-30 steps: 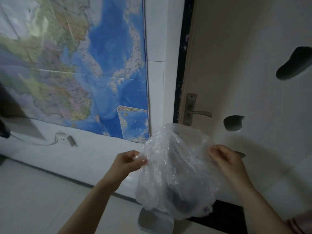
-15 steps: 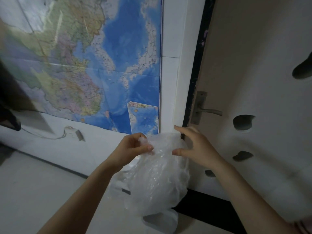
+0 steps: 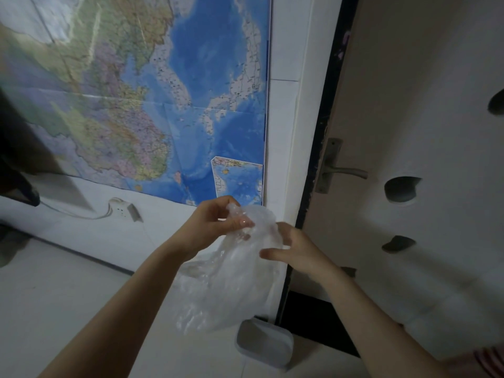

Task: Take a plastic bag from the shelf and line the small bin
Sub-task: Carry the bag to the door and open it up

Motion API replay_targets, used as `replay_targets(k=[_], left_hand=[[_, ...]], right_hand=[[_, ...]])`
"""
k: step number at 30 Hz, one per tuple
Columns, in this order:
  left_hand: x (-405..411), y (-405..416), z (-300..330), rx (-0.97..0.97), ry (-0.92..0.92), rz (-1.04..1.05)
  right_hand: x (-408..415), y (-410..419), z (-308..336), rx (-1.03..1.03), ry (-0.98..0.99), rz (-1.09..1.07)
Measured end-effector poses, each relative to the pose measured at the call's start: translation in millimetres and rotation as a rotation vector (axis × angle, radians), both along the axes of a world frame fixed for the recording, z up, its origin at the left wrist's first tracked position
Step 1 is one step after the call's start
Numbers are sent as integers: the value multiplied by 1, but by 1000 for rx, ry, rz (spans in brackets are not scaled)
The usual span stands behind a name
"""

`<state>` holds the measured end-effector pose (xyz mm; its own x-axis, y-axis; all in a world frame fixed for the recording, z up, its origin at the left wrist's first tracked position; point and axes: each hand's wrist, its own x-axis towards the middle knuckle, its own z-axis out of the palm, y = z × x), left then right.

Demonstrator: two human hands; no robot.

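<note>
A thin clear plastic bag (image 3: 226, 290) hangs in front of me, crumpled and see-through. My left hand (image 3: 215, 225) pinches its top edge between thumb and fingers. My right hand (image 3: 294, 249) is close beside the bag's upper right side, thumb out and fingers loosely spread against the film, not gripping it. Below the bag, on the floor by the door frame, stands the small pale grey bin (image 3: 264, 343), empty and unlined.
A large map (image 3: 163, 105) covers the wall on the left. A power socket with a cable (image 3: 122, 211) sits low on the wall. On the right is a door (image 3: 422, 132) with a metal lever handle (image 3: 343, 171). Pale floor tiles (image 3: 68, 309) spread lower left.
My right hand let go of the bag's right edge and came in toward the left hand. The bag collapsed from held-open to hanging from the left hand. The view shifted left and down.
</note>
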<state>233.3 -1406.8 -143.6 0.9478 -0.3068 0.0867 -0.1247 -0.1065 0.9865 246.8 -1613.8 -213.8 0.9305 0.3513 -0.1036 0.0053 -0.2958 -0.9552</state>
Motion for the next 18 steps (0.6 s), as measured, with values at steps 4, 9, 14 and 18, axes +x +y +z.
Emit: replay_targets(k=[4, 9, 14, 18], left_hand=[[3, 7, -1, -2, 12, 30], [3, 32, -13, 15, -17, 297], [2, 38, -23, 60, -5, 431], [-1, 37, -26, 88, -16, 430]], right_hand=[[-4, 8, -5, 93, -42, -218], [-8, -13, 5, 114, -195, -360], [-15, -29, 17, 57, -267, -368], [-21, -41, 23, -3, -264, -430]])
